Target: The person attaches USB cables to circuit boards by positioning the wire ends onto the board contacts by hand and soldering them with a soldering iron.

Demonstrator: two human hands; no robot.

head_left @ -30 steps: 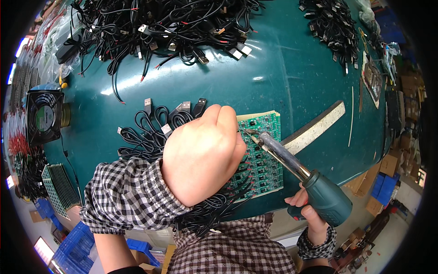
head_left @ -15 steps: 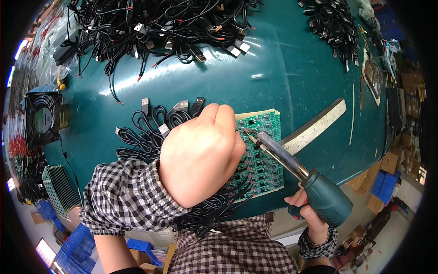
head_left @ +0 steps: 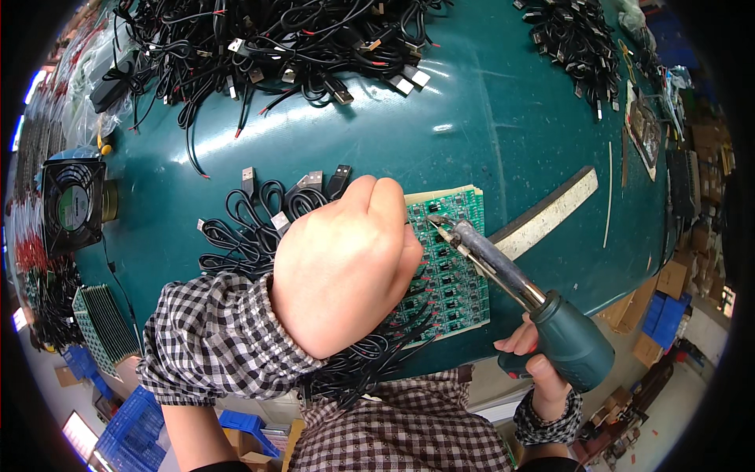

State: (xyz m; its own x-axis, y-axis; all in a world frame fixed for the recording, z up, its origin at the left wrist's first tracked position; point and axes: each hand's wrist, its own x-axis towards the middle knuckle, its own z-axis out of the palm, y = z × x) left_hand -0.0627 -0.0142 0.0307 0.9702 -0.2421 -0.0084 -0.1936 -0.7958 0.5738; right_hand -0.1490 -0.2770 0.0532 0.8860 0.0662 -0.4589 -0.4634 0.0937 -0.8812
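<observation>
My right hand (head_left: 543,370) grips a green-handled soldering gun (head_left: 578,338) from below. Its long metal barrel points up and left, with the tip over the upper part of a green circuit board panel (head_left: 460,295). The tip looks a little above or on the panel; I cannot tell if it touches. My left hand (head_left: 346,263) is closed in a pinch at the panel's left edge, its fingertips largely hidden by the hand itself. Black cables with red wire ends (head_left: 417,318) lie across the panel's lower left. Coiled black USB cables (head_left: 244,220) rest left of my left hand.
A large heap of black USB cables (head_left: 275,47) covers the far left of the green table (head_left: 377,134), a smaller pile (head_left: 570,47) the far right. A worn flat bar (head_left: 550,212) lies right of the panel. At the left edge stand a fan (head_left: 75,204) and stacked panels (head_left: 106,326).
The soldering gun has shifted slightly right, its tip drawing away from my left fingers. My left hand stays nearly in place.
</observation>
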